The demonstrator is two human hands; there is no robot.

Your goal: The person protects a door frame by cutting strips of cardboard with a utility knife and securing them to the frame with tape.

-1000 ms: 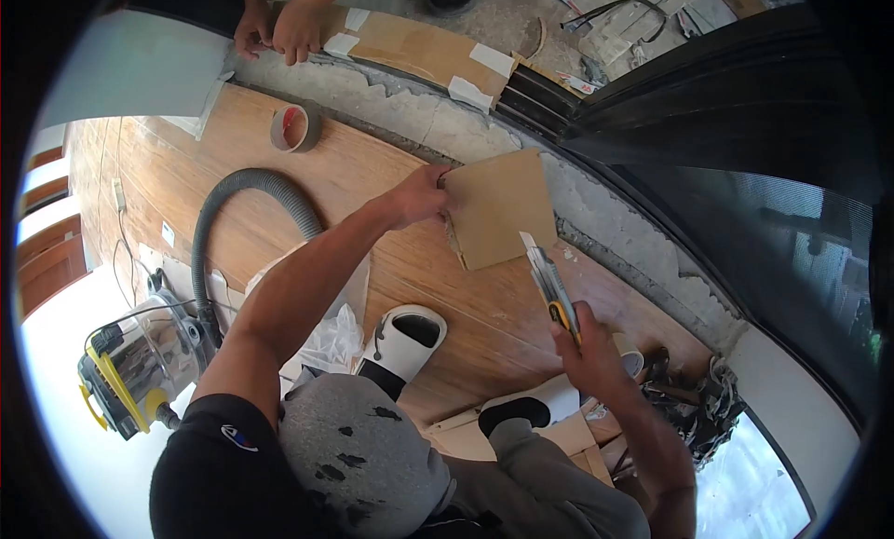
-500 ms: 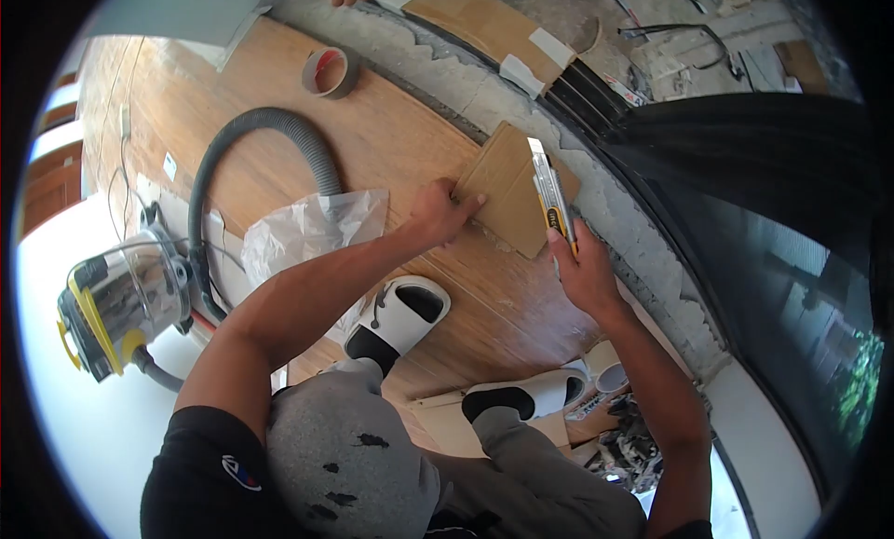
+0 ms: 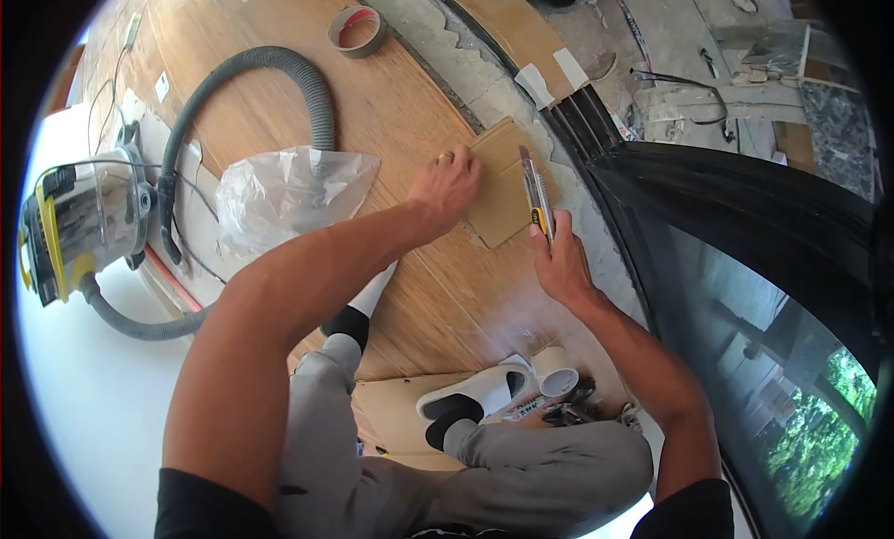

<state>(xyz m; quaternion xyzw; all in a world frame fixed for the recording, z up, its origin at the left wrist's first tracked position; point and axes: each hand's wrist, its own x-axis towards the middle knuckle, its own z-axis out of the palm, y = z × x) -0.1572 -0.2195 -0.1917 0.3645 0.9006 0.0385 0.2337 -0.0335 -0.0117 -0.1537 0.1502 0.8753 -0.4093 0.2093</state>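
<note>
Just above and right of the frame's centre, 1 piece of cardboard point(image 3: 494, 190) lies at the edge of the wooden floor point(image 3: 447, 292). The left hand point(image 3: 447, 190) rests over its left side, likely to steady it; the fingers are bent, but I cannot tell whether they pinch the edge or only press. The right hand point(image 3: 562, 264) has its fingers closed round 1 utility knife point(image 3: 540, 204), blade pointing up the frame and away from the other hand, presumably for safety. 1 tape roll point(image 3: 365, 49) sits at upper left, apart from both hands.
</note>
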